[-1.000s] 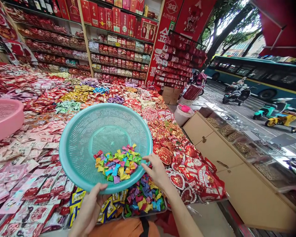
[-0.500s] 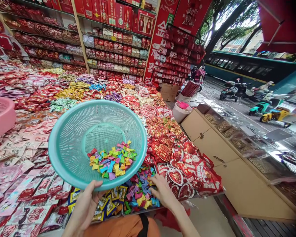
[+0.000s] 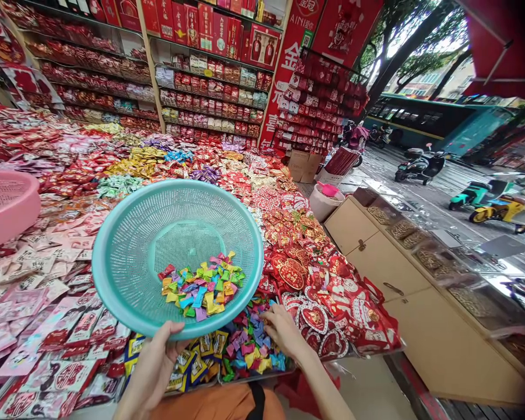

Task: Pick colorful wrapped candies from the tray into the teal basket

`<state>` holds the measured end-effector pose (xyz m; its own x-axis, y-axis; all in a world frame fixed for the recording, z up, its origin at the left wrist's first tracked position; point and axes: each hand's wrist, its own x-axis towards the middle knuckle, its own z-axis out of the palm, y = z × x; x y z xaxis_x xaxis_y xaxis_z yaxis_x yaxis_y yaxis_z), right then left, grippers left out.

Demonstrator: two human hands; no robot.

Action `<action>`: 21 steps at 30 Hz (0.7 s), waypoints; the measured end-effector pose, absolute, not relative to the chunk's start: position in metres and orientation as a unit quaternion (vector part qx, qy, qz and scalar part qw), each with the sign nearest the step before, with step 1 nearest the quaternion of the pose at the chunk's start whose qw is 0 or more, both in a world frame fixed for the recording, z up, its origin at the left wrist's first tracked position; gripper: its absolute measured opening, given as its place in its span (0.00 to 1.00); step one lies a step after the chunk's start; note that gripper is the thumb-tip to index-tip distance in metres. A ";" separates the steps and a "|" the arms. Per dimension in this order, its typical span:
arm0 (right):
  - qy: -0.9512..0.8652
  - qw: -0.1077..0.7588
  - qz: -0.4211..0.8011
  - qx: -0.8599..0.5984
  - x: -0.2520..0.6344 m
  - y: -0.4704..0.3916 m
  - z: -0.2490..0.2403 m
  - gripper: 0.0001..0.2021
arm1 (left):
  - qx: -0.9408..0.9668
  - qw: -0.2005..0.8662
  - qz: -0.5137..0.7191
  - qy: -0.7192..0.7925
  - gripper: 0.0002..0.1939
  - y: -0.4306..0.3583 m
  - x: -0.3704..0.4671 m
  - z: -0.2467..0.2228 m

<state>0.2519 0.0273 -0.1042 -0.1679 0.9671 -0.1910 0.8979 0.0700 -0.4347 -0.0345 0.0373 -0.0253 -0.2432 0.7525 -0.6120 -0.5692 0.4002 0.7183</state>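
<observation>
A teal plastic basket is tilted toward me, with small colourful wrapped candies gathered in its lower part. My left hand grips the near rim, thumb on top and fingers underneath. To the right, my right hand reaches over a compartment of loose colourful candies, its fingers curled down among them; whether a candy lies between the fingertips is too small to tell. Yellow and blue packets lie beneath the basket's near edge.
A pink basket stands at the left. Red heart-shaped packets lie to the right of my right hand. Packaged sweets spread across the display, with shelves behind. A beige cabinet with nut trays stands at the right.
The view has turned slightly left, so the surroundings sit farther right. My right hand's fingers have drawn closer together over the loose candies. The basket stays in my left hand.
</observation>
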 end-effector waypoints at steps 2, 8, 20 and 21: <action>-0.728 0.079 0.233 -0.640 0.252 0.028 -0.105 0.13 | 0.080 0.610 0.541 0.574 0.05 0.037 -0.035 -0.026; -0.716 0.096 0.249 -0.645 0.252 0.027 -0.107 0.09 | 0.080 0.609 0.541 0.574 0.04 0.038 -0.034 -0.025; -0.692 0.175 0.336 -0.614 0.267 0.026 -0.050 0.03 | 0.074 0.614 0.535 0.575 0.03 0.038 -0.032 -0.025; -0.694 0.196 0.340 -0.604 0.267 0.029 -0.039 0.03 | 0.072 0.614 0.534 0.577 0.03 0.039 -0.032 -0.025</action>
<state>0.2670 0.0286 -0.0393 -0.1942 0.9711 -0.1387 0.7040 0.0395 -0.7091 -0.0318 0.0386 -0.0250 -0.2367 0.7390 -0.6307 -0.5720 0.4188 0.7053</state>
